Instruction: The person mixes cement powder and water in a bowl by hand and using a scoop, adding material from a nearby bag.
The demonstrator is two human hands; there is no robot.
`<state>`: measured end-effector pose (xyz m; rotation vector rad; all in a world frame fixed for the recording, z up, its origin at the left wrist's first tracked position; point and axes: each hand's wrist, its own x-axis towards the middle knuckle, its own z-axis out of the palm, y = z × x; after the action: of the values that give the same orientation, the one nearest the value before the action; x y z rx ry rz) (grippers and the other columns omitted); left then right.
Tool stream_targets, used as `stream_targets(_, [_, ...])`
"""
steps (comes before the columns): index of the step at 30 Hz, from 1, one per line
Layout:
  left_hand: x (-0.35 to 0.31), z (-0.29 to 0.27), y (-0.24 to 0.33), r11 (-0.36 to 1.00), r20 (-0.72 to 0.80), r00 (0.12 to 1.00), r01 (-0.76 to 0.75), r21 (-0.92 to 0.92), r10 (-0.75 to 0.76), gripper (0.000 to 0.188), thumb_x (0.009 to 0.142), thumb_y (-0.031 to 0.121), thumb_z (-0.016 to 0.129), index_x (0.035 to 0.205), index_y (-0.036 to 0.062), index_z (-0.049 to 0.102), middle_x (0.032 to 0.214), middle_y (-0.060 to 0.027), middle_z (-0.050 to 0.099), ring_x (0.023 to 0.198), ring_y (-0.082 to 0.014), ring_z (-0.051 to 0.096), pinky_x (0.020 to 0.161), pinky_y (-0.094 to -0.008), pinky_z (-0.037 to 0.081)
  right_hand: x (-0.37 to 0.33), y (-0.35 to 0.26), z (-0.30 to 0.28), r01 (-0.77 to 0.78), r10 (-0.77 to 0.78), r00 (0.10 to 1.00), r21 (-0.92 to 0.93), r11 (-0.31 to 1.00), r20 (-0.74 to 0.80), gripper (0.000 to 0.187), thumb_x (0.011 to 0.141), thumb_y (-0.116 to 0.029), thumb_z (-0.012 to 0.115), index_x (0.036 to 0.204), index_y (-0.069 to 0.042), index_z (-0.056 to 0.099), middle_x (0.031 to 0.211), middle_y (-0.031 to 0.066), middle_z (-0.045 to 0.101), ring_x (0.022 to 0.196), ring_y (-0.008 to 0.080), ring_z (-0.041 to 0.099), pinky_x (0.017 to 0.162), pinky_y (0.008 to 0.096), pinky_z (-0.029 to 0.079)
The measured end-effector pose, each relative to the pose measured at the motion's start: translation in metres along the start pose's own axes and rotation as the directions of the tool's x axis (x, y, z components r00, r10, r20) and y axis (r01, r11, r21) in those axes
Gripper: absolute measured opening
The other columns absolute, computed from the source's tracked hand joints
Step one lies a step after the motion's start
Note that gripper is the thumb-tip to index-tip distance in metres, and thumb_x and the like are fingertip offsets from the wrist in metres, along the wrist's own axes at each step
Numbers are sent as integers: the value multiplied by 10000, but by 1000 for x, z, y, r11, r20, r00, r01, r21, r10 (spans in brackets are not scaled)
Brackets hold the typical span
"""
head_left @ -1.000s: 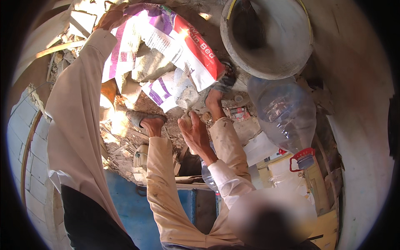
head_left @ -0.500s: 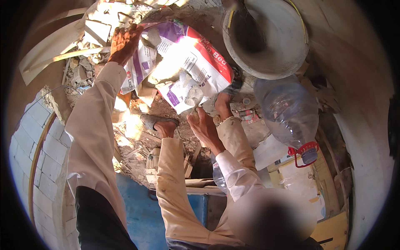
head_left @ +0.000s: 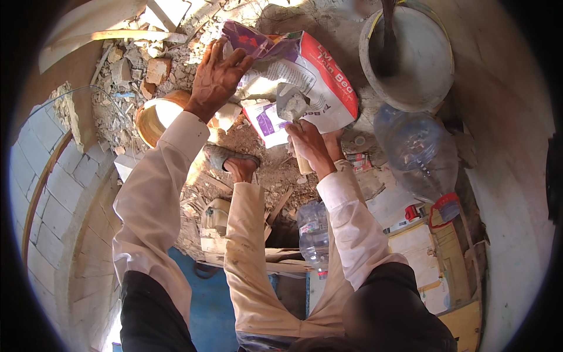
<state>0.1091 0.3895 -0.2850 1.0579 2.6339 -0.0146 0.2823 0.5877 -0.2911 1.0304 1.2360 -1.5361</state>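
Observation:
A white, purple and red paper bag [head_left: 331, 76] lies on the ground ahead of me, its mouth toward the upper left. My left hand [head_left: 218, 77] is at its left edge, fingers bent over the paper and gripping it. My right hand [head_left: 311, 142] is closed around the wooden handle of a trowel [head_left: 284, 94]. The trowel's grey blade points away from me, over the lower part of the bag, with a pale lump of powdery material [head_left: 294, 108] on it. The bag's inside is mostly hidden.
A large pale bucket [head_left: 437, 64] with a dark shaft in it stands at upper right. Below it lies a big clear bottle [head_left: 416, 155] with a red handle. An orange-rimmed bucket [head_left: 146, 123] sits beside my left wrist. Rubble [head_left: 120, 73] and wood scraps cover the ground.
My left hand has shifted right and nearer along the bag's edge. The trowel has risen with my right hand, moving right and away from me. The orange-rimmed bucket has come into fuller view.

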Motion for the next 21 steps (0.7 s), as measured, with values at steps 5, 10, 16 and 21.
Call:
stream_targets(5, [-15, 7, -2, 1000, -156, 988, 5, -13, -7, 350, 716, 45, 645, 1033, 194, 635, 1169, 35, 580, 1224, -342, 454, 998, -432, 447, -32, -31, 2, -95, 114, 992, -287, 953, 49, 249, 879, -238, 571, 913, 5, 533, 687, 68, 574, 513, 174, 574, 438, 316, 464])
stream_targets(10, [-15, 6, 7, 998, -180, 982, 53, -43, -60, 312, 705, 44, 654, 980, 189, 622, 1136, 36, 590, 1218, -336, 458, 969, -429, 470, -44, -22, -10, 57, -64, 998, -354, 934, -9, 330, 885, -286, 561, 880, 43, 534, 667, 143, 583, 552, 233, 612, 487, 355, 484])
stream_targets(16, [-16, 5, 26, 977, -145, 978, 126, -174, -152, 264, 841, 138, 585, 1092, 164, 664, 1087, 6, 599, 1250, -334, 437, 1082, -445, 342, 38, -21, 2, 56, -105, 988, -377, 924, -110, 355, 850, -250, 536, 957, 89, 551, 707, 187, 616, 558, 265, 622, 517, 384, 488])
stream_targets(21, [-26, 1, 43, 973, -162, 982, 65, -223, -102, 154, 825, 154, 618, 972, 139, 662, 1041, 18, 634, 1215, -336, 463, 1057, -443, 388, 57, -21, 10, 97, -149, 977, -304, 948, -153, 356, 837, -238, 521, 952, 98, 549, 742, 220, 630, 550, 277, 632, 523, 396, 501])
